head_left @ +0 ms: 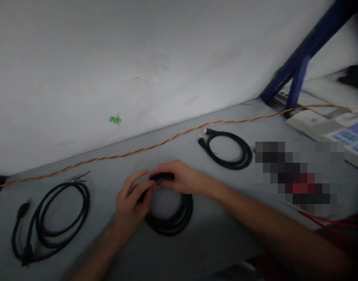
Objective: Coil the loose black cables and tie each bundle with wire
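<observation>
A coiled black cable (170, 228) lies on the grey table in front of me, with both hands at its far side. My left hand (134, 193) grips the coil's left upper part, thumb and fingers closed around it. My right hand (175, 177) pinches the top of the loop, its fingertips close to those of the left. A thin strand shows between the fingertips; I cannot make out whether it is a tie. Right of the hands rests another coiled black cable (233, 166) with two plug ends. To the left is a looser black cable coil (86, 203) with connectors.
A twisted red and yellow wire (155, 146) runs along the table's back, before the white wall (88, 78). Blue metal struts (296, 84) rise at the right, near white boxes (316, 125). A blurred-out patch (298, 175) hides something; red cords (319, 217) lie below it.
</observation>
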{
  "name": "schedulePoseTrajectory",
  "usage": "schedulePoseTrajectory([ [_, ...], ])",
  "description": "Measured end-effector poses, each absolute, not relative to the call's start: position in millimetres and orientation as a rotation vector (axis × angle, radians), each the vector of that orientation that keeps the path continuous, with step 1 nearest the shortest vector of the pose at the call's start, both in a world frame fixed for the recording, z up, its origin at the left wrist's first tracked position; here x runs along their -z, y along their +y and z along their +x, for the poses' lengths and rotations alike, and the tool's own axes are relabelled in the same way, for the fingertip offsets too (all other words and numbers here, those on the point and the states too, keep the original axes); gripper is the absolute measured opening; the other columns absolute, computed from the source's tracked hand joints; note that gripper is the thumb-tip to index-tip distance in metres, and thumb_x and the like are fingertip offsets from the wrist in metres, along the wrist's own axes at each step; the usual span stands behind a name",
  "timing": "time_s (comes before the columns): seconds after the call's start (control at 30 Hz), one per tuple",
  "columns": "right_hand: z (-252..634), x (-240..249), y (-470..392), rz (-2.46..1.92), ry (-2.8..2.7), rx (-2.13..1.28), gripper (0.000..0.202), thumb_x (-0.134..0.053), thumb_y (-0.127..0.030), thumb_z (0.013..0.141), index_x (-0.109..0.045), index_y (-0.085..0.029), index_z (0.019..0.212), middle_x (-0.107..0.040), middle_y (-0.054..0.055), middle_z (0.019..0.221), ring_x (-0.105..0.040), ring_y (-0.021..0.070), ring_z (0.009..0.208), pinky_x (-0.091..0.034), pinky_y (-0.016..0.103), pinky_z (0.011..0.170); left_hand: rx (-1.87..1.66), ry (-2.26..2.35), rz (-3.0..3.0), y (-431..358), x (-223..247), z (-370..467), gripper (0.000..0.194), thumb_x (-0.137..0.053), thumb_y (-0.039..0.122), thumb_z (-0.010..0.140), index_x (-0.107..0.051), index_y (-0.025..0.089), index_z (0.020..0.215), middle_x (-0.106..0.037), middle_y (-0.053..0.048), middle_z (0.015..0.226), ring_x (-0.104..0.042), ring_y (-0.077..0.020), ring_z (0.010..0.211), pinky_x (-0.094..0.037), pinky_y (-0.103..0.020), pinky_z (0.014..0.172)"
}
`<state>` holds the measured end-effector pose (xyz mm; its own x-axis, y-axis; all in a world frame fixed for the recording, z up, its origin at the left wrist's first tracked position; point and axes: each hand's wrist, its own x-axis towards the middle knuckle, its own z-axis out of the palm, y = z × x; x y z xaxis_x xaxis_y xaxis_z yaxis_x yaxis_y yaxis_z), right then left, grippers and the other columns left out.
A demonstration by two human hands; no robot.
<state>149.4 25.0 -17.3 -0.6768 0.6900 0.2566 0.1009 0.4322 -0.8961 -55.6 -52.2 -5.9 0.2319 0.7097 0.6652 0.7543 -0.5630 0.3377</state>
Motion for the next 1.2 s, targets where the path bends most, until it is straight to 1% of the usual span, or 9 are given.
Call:
schedulePoseTrajectory([
  [0.17, 149, 19, 27, -0.678, -2.006, -1.319, 0.035, -0.082, -0.02, 0.084, -0.079, -0.025, 0.119, -0.081, 0.004, 0.114, -0.077, 0.0228, 0.104, -0.057, 0.032, 0.096, 1.243, -1.438, -2.441, -52, 5, -55, 0.021, -0.072, 0.009, 0.09, -0.072, 0.024, 0.104, -0.071, -0.009, 0.125, -0.075, -0.0199, 0.095, -0.063, -0.029, 0.07],
  [0.37, 150, 19, 28, -0.708, -1.895, -1.46, 0.031, -0.082, -0.028, 0.085, -0.081, -0.023, 0.115, -0.082, 0.003, 0.109, -0.078, 0.0246, 0.099, -0.059, 0.033, 0.094, 1.319, -1.431, -2.471, -54, 10, -57, 0.025, -0.073, 0.005, 0.088, -0.074, 0.024, 0.102, -0.07, -0.008, 0.128, -0.073, -0.0107, 0.075, -0.063, -0.024, 0.065],
  [0.53, 150, 17, 27, -0.689, -1.855, -1.546, 0.028, -0.078, -0.032, 0.088, -0.082, -0.023, 0.114, -0.082, 0.002, 0.106, -0.077, 0.0227, 0.095, -0.058, 0.032, 0.089, 1.342, -1.401, -2.449, -55, 16, -61, 0.024, -0.073, 0.004, 0.087, -0.076, 0.025, 0.098, -0.07, -0.007, 0.131, -0.075, -0.0134, 0.082, -0.066, -0.027, 0.068],
  [0.63, 148, 14, 27, -0.745, -1.86, -1.529, 0.023, -0.071, -0.038, 0.094, -0.084, -0.02, 0.101, -0.082, -0.001, 0.088, -0.072, 0.0182, 0.076, -0.054, 0.026, 0.07, 1.253, -1.371, -2.497, -56, 19, -63, 0.027, -0.072, 0.003, 0.087, -0.075, 0.025, 0.103, -0.067, -0.009, 0.136, -0.075, -0.0132, 0.084, -0.067, -0.027, 0.071],
  [0.7, 146, 12, 27, -0.815, -1.877, -1.49, 0.029, -0.067, -0.042, 0.096, -0.084, -0.018, 0.092, -0.076, -0.003, 0.073, -0.063, 0.014, 0.061, -0.044, 0.023, 0.056, 1.182, -1.331, -2.529, -56, 21, -64, 0.03, -0.071, 0.002, 0.087, -0.075, 0.025, 0.107, -0.066, -0.01, 0.138, -0.075, -0.015, 0.089, -0.067, -0.029, 0.075],
  [0.8, 146, 10, 27, -0.855, -1.925, -1.418, 0.034, -0.064, -0.042, 0.098, -0.083, -0.017, 0.085, -0.069, -0.005, 0.063, -0.053, 0.011, 0.054, -0.036, 0.022, 0.05, 1.114, -1.304, -2.538, -56, 23, -65, 0.031, -0.071, 0.003, 0.088, -0.074, 0.024, 0.11, -0.066, -0.012, 0.138, -0.076, -0.0175, 0.095, -0.067, -0.029, 0.077],
  [0.9, 151, 9, 29, -0.75, -1.965, -1.451, 0.031, -0.058, -0.035, 0.101, -0.082, -0.018, 0.092, -0.076, -0.002, 0.075, -0.062, 0.0142, 0.065, -0.046, 0.023, 0.059, 1.162, -1.327, -2.571, -53, 20, -66, 0.029, -0.069, 0.005, 0.091, -0.074, 0.025, 0.11, -0.068, -0.01, 0.133, -0.076, -0.0175, 0.097, -0.067, -0.03, 0.079],
  [1.03, 158, 9, 30, -0.616, -1.95, -1.539, 0.027, -0.068, -0.031, 0.094, -0.079, -0.021, 0.117, -0.081, 0.003, 0.109, -0.073, 0.0211, 0.095, -0.058, 0.031, 0.086, 1.26, -1.33, -2.601, -50, 10, -62, 0.025, -0.073, 0.011, 0.091, -0.074, 0.026, 0.111, -0.073, -0.007, 0.117, -0.075, -0.0182, 0.099, -0.066, -0.031, 0.085],
  [1.2, 157, 10, 30, -0.619, -1.943, -1.545, 0.027, -0.067, -0.027, 0.094, -0.079, -0.021, 0.118, -0.081, 0.003, 0.11, -0.074, 0.0213, 0.098, -0.058, 0.033, 0.092, 1.319, -1.434, -2.577, -49, -1, -56, 0.023, -0.074, 0.012, 0.091, -0.073, 0.025, 0.11, -0.074, -0.005, 0.107, -0.074, -0.0166, 0.094, -0.064, -0.03, 0.086],
])
